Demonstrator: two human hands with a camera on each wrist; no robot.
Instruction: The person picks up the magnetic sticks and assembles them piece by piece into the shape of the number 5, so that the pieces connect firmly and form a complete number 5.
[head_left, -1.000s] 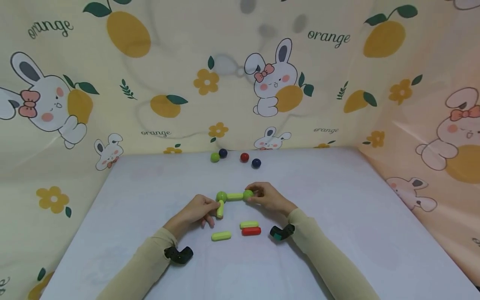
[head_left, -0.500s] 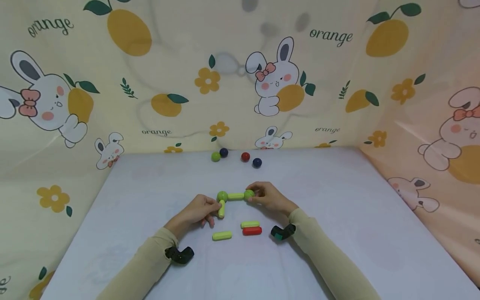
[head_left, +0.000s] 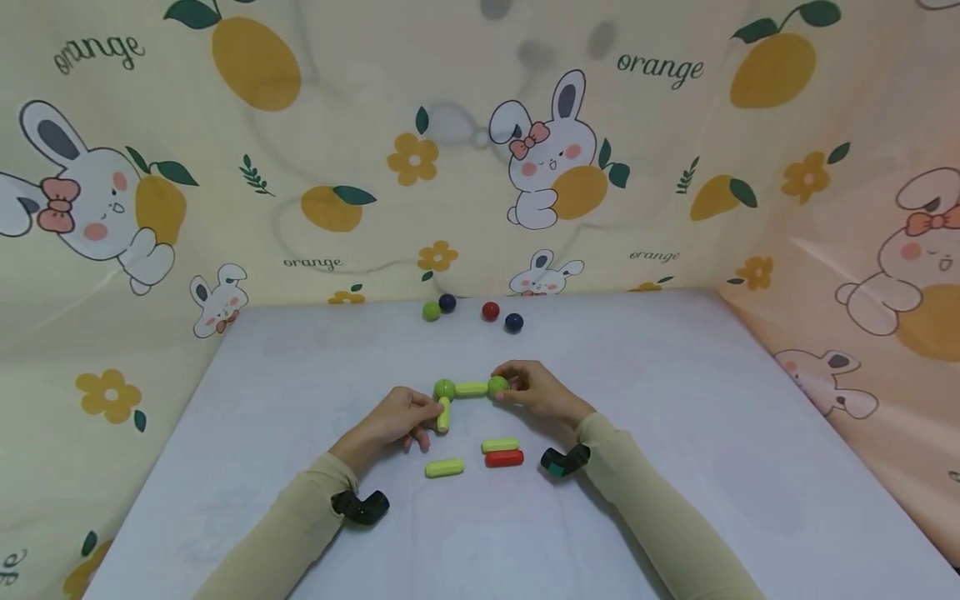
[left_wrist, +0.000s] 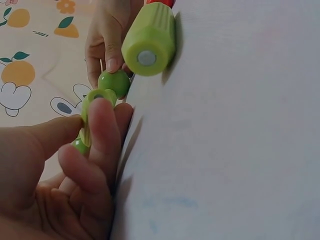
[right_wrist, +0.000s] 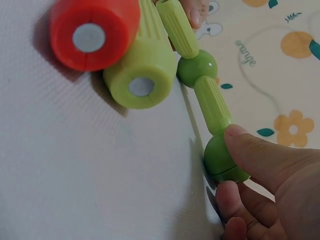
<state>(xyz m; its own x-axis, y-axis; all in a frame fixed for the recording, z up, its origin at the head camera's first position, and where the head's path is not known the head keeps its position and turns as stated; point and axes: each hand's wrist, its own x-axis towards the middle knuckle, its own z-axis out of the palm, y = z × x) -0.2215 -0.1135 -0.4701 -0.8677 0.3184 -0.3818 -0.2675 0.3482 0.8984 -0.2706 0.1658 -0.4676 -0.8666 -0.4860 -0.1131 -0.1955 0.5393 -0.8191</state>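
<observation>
My left hand [head_left: 393, 418] pinches a yellow-green magnetic rod [head_left: 444, 414] between thumb and fingers. That rod's far end meets a green ball [head_left: 444, 389]. From this ball a second yellow-green rod [head_left: 471, 389] runs right to another green ball [right_wrist: 222, 155], so the pieces form a corner. My right hand [head_left: 542, 393] grips the right-hand ball with thumb and fingertips. Nearer to me lie a loose yellow-green rod [head_left: 445, 468] and, side by side, another yellow-green rod [head_left: 499, 445] and a red rod [head_left: 504, 458]. Pale round discs show in their ends in the wrist views.
Along the back of the white table [head_left: 300, 358] sit a loose green ball [head_left: 431, 311], a dark blue ball [head_left: 447, 302], a red ball [head_left: 491, 311] and another dark blue ball [head_left: 513, 322]. A printed cloth [head_left: 465, 167] hangs behind.
Both hands keep their holds on the joined rods and balls, which stay in about the same place. The whole head view shifts slightly.
</observation>
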